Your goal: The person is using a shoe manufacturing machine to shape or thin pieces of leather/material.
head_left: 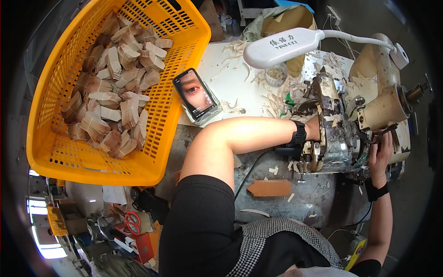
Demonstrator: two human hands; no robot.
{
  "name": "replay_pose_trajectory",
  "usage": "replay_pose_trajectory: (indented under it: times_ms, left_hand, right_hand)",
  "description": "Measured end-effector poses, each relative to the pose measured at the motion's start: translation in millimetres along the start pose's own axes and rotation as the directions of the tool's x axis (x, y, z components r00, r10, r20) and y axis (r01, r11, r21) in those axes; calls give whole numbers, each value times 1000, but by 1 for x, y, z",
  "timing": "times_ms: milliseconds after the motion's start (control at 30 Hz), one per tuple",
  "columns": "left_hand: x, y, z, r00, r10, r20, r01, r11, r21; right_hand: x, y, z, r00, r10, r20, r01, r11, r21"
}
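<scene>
While the worn metal machine on the scuffed grey table partly hides our left hand, our right hand is at its right side; we cannot tell if any fingers pinch.

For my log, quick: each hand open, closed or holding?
Left hand: partly hidden by the machine; can't tell.
Right hand: at the machine; grip unclear.

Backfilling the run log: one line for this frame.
left hand: machine left side, partly hidden | right hand: machine right side | phone: lit, beside yellow basket
</scene>
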State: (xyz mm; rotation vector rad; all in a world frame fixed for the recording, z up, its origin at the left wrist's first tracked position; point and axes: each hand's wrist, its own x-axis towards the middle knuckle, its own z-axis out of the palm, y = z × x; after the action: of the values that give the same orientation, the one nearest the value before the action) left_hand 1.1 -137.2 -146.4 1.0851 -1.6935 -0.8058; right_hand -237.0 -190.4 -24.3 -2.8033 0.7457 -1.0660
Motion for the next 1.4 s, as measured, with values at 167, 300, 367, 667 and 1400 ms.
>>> replay_pose_trajectory:
  times_ms: [167, 300, 367, 667, 1400]
  left_hand:
    - [-1, 3, -3, 998, 54, 15, -56, 986, 159]
    - [-1, -8, 2, 993, 113, -39, -105, 978, 179]
    - [0, -14, 4, 992, 109, -69, -94, 977, 191]
    - [-2, -22, 6, 994, 106, -23, -95, 956, 277]
    - [-4, -16, 0, 996, -18, 83, -15, 925, 379]
  right_hand:
    - [0, 1, 0, 999, -42, -24, 41, 998, -41]
    - [0, 2, 0, 1000, -22, -2, 22, 1000, -22]
    - [-1, 2, 0, 1000, -28, -4, 28, 999, -27]
    - [-8, 9, 2, 998, -54, -33, 50, 993, -104]
    - [-17, 27, 5, 1000, -30, -5, 29, 994, -108]
